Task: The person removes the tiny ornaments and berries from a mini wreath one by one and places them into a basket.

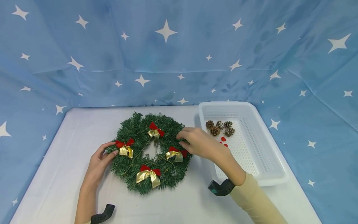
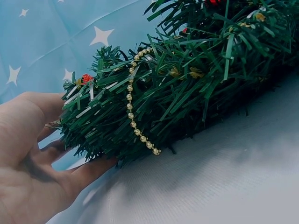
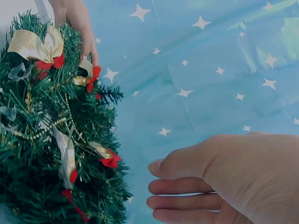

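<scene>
A green tinsel wreath (image 1: 176, 123) lies flat on the table, with several red-and-gold bows (image 1: 149, 175) and a gold bead string (image 2: 130, 106). My left hand (image 1: 98, 163) grips the wreath's left edge beside a bow, thumb on one side and fingers on the other; the left wrist view shows some fingers partly hidden by the tinsel. Over the wreath's right edge hovers my right hand (image 1: 199, 141), near the right-hand bow (image 1: 176, 154). In the right wrist view its fingers (image 3: 180, 186) are loosely extended, apart from the wreath, with nothing between them and the thumb.
To the right stands a white plastic basket (image 1: 268, 155) holding several pine cones (image 1: 215, 131) and small red pieces (image 1: 223, 139). The table (image 1: 167, 208) has a white cover. Behind hangs a blue cloth (image 1: 179, 56) with white stars.
</scene>
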Motion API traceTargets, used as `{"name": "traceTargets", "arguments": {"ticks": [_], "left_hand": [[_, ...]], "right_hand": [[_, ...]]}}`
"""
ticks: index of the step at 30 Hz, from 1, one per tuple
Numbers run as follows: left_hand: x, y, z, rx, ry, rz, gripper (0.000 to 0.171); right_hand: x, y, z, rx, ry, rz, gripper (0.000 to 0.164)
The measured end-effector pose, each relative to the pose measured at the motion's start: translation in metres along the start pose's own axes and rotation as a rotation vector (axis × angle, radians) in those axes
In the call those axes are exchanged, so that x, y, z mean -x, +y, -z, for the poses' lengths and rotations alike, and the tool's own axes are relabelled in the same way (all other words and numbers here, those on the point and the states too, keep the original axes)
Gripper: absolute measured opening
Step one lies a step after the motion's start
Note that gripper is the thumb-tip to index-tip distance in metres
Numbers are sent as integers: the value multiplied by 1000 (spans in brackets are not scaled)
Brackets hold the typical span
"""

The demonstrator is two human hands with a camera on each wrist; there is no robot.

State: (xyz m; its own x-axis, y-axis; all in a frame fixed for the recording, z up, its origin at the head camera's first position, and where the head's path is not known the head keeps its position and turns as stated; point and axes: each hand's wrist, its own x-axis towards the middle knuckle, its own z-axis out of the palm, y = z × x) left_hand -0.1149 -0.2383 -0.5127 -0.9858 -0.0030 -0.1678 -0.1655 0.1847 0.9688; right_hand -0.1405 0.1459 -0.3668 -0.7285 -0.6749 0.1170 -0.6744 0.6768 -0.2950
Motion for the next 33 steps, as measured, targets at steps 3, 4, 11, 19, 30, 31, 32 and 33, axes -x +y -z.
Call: {"name": "traceTargets", "arguments": {"ticks": [3,4,11,19,30,31,32,33], "left_hand": [[2,0,3,6,1,25,54],[3,0,4,11,-1,32,54],[3,-1,7,42,-26,36,56],[-1,-1,4,61,-34,61,56],[-2,2,1,191,-30,136,58],[-2,3,0,206,-30,138,58],[-2,3,0,218,-28,142,58],[-2,3,-1,228,-26,144,58]], "right_hand": [[-5,-2,-5,-7,-9,19,16],[-7,-3,-6,-10,-14,28,16],[-13,-8,-8,-5,-26,58,16],[-21,-14,-14,-32,-75,27,17],[-28,-21,-22,-31,-91,38,18],[-29,-22,-23,-35,-91,41,18],[-29,-22,-24,-37,-91,45,17],[-30,-23,-24,-39,-93,49,17]]}}
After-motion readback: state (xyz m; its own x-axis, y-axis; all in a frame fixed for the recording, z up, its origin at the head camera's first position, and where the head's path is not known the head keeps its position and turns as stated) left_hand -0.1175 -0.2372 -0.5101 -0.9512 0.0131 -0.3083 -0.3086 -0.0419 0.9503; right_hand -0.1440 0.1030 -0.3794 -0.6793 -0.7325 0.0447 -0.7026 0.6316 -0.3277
